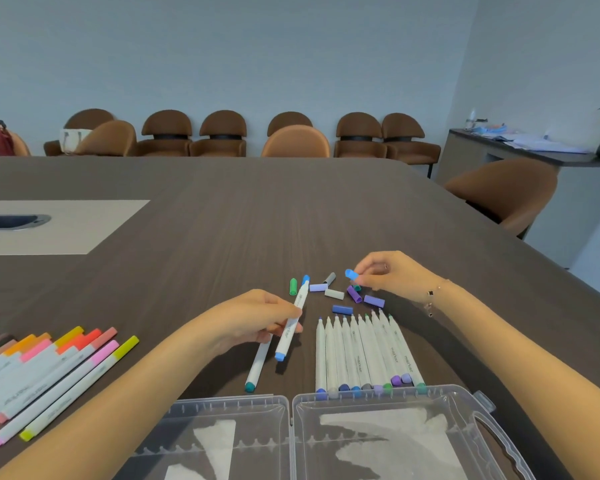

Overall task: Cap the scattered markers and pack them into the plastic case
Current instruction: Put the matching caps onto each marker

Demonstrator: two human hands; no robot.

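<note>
My left hand [257,318] grips a white marker with blue ends [291,322], held slanted above the table. A teal-ended marker [258,367] lies just below that hand. My right hand [392,271] pinches a light blue cap [351,274] over a scatter of loose caps [347,296] in purple, grey, blue and green. Several uncapped white markers [364,353] lie side by side in front of the open clear plastic case [326,434]. At the left lies a group of capped warm-coloured markers [49,368].
The dark wooden table [222,209] stretches far ahead, with a pale inset panel and cable slot [14,221] at the left. Brown chairs [222,135] line the far wall, and one chair [506,192] stands at the right edge. A sideboard [520,150] stands at the right.
</note>
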